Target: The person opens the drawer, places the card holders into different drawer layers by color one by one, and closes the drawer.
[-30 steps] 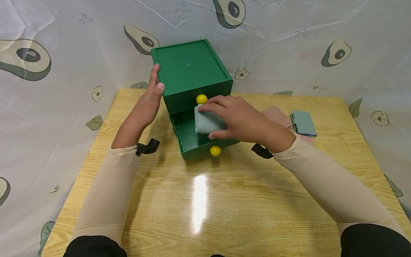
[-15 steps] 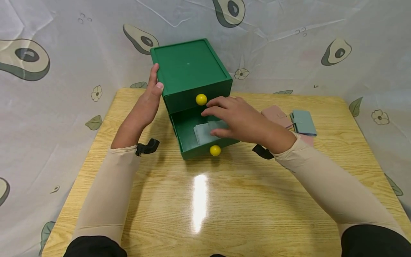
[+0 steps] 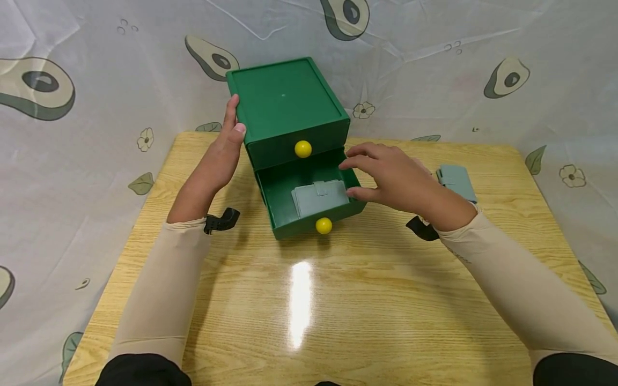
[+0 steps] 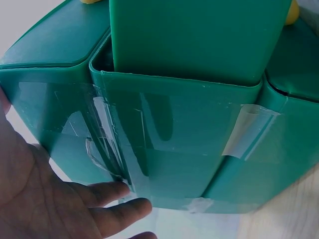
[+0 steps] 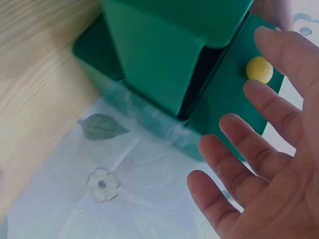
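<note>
A green drawer cabinet point(image 3: 287, 99) stands at the back of the table, its lower visible drawer point(image 3: 296, 229) pulled out. Inside that drawer lies a pale blue strapped notebook point(image 3: 321, 198), flat. My left hand point(image 3: 219, 161) rests against the cabinet's left side with straight fingers; the left wrist view shows clear tape point(image 4: 184, 124) across that side. Just off the drawer's right edge is my right hand point(image 3: 396, 174), its fingers spread and slightly bent, holding nothing. In the right wrist view the palm faces the cabinet, near a yellow knob point(image 5: 259, 69).
Another blue strapped notebook point(image 3: 457, 182) lies on the table point(image 3: 386, 300) to the right, partly beyond my right hand. Yellow knobs stick out from the drawer fronts, the lower one point(image 3: 324, 225) toward me. A patterned cloth point(image 3: 425, 69) hangs behind the table.
My right hand has let go of the blue notebook, which dropped flat into the drawer, then moved right, covering the pink notebooks. The left hand has stayed put.
</note>
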`<action>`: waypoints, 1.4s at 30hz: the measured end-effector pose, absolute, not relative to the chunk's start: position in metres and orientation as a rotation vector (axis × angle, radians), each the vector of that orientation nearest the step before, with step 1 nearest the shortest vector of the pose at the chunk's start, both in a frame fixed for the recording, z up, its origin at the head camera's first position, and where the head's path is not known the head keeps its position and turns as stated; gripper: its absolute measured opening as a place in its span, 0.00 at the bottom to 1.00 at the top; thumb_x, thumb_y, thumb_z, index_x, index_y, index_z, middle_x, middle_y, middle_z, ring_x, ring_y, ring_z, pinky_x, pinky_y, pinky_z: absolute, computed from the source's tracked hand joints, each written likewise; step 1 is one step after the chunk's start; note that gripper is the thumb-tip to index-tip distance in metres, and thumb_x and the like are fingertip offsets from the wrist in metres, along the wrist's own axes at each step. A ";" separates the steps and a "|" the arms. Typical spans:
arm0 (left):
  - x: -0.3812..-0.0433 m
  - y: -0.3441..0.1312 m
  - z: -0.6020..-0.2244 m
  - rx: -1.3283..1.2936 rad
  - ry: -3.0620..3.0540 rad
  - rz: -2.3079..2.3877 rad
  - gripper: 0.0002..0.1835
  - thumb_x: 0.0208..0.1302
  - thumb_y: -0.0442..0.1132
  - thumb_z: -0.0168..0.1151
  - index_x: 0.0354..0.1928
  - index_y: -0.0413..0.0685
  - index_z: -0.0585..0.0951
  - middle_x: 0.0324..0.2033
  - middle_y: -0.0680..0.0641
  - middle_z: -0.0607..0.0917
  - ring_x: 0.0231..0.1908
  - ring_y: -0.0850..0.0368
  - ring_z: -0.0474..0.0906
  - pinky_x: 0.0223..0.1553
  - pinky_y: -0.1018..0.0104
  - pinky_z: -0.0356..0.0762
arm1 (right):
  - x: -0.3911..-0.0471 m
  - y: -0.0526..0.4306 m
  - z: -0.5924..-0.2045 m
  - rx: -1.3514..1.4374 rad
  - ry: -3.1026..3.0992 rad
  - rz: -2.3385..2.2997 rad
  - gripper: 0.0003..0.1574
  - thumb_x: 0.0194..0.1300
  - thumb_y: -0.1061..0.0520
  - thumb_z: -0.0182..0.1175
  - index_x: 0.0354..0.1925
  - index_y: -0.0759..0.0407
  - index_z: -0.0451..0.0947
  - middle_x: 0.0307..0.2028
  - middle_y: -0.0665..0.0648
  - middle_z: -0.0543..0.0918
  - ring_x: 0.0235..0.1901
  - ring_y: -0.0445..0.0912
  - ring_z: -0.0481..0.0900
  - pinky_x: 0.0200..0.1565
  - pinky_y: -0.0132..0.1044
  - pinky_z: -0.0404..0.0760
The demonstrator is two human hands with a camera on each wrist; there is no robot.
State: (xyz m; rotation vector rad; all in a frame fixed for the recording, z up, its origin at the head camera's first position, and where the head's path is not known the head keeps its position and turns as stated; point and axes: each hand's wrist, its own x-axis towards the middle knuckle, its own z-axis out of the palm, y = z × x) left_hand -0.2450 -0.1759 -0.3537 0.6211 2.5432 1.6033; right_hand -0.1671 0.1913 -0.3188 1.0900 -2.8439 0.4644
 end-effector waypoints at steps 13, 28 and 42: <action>-0.244 -0.176 -0.353 0.616 2.555 1.593 0.44 0.78 0.77 0.33 0.87 0.79 0.31 0.86 0.61 0.32 0.85 0.53 0.27 0.81 0.33 0.28 | -0.161 0.246 -0.322 0.763 -3.023 0.537 0.30 0.74 0.49 0.72 0.69 0.58 0.81 0.72 0.64 0.75 0.69 0.65 0.74 0.69 0.66 0.71; -0.244 -0.177 -0.353 0.587 2.564 1.571 0.45 0.76 0.79 0.33 0.86 0.82 0.32 0.86 0.60 0.33 0.86 0.44 0.31 0.80 0.29 0.30 | -0.168 0.316 -0.344 0.493 -3.129 0.579 0.31 0.78 0.49 0.67 0.71 0.62 0.76 0.74 0.71 0.68 0.67 0.70 0.73 0.63 0.71 0.72; -0.244 -0.175 -0.353 0.612 2.569 1.585 0.48 0.74 0.82 0.33 0.87 0.79 0.31 0.86 0.60 0.33 0.86 0.50 0.29 0.81 0.33 0.28 | -0.172 0.367 -0.375 0.195 -3.263 0.417 0.37 0.80 0.44 0.63 0.73 0.68 0.72 0.72 0.80 0.65 0.66 0.77 0.69 0.60 0.76 0.70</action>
